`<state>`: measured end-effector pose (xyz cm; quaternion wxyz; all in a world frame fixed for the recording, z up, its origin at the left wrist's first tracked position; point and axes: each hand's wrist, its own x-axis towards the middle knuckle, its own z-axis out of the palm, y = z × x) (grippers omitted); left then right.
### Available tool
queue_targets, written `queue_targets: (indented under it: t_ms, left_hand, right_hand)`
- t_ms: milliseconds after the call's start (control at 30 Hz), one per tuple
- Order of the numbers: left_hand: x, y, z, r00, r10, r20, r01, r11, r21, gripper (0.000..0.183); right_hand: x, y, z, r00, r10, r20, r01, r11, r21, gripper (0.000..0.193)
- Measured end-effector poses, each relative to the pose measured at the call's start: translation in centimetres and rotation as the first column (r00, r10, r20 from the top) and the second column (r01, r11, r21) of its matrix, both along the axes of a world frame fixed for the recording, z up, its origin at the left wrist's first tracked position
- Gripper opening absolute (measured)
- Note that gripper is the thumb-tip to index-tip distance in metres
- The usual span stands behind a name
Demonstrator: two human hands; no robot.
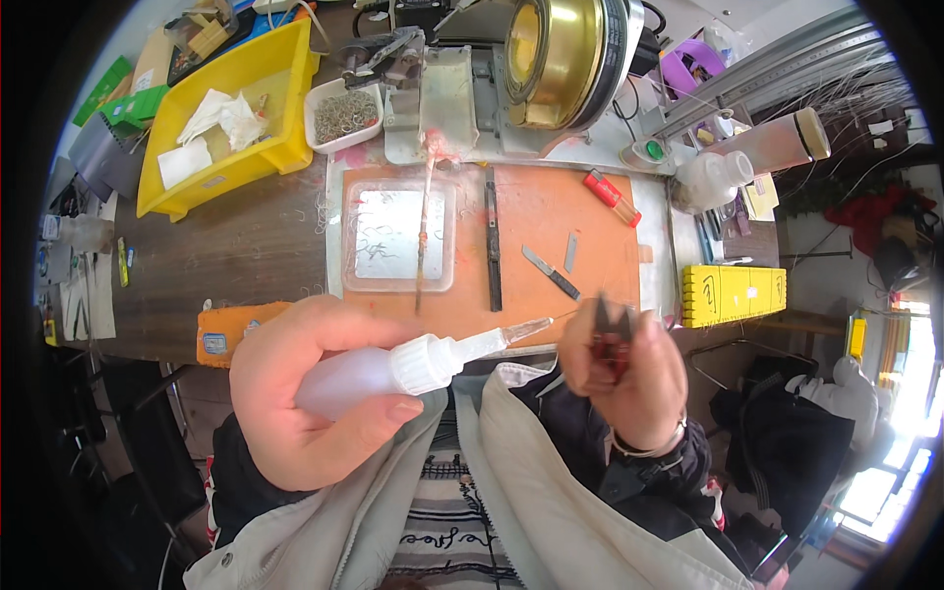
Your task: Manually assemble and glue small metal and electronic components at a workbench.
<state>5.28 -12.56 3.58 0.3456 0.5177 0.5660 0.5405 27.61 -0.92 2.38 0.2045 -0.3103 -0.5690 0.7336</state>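
My left hand (275,393) is wrapped round a translucent squeeze bottle (339,382) with a white screw cap and a clear tapered nozzle. The bottle is tilted, its tip pointing right and slightly up. Close to that tip, my right hand (654,383) grips small pliers (612,339) with dark jaws and reddish handles; they are blurred, and their exact kind is hard to see. Beyond both hands lies an orange work mat (570,211). On it sits a shallow clear tray (351,270) with small dark curved pieces inside, and a thin stained stick (423,236) lies across it.
A black bar (494,246), a small knife (553,273), a loose blade (570,253) and a red lighter (612,198) lie on the mat. Behind stand a yellow bin (295,93), a white tub (342,143) of metal bits and a brass-coloured drum (560,69). Yellow foam (736,297) sits right.
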Motion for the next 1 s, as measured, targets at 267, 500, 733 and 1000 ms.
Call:
queue_targets:
  t_ms: [267, 500, 733, 1000]
  left_hand:
    - [-0.2, 0.2, 0.0, 0.976, 0.024, -0.218, 0.012, 0.986, 0.165, 0.029]
    - [-0.4, 0.2, 0.2, 0.967, 0.015, -0.255, 0.025, 0.988, 0.154, 0.031]
    - [-0.2, 0.1, 0.0, 0.969, 0.006, -0.248, 0.026, 0.992, 0.124, 0.032]
    - [-0.1, -0.1, -0.1, 0.970, 0.008, -0.242, 0.012, 0.997, 0.082, 0.031]
  right_hand:
    - [-1.6, -0.5, 0.0, 0.992, 0.110, -0.055, -0.107, 0.993, 0.047, 0.054]
    - [-1.7, -0.5, -0.1, 0.991, 0.108, -0.073, -0.101, 0.989, 0.104, 0.054]
    - [-1.8, -0.6, 0.5, 0.993, 0.112, -0.043, -0.106, 0.987, 0.121, 0.052]
    - [-2.1, -0.6, 0.4, 0.995, 0.095, -0.029, -0.090, 0.985, 0.145, 0.047]
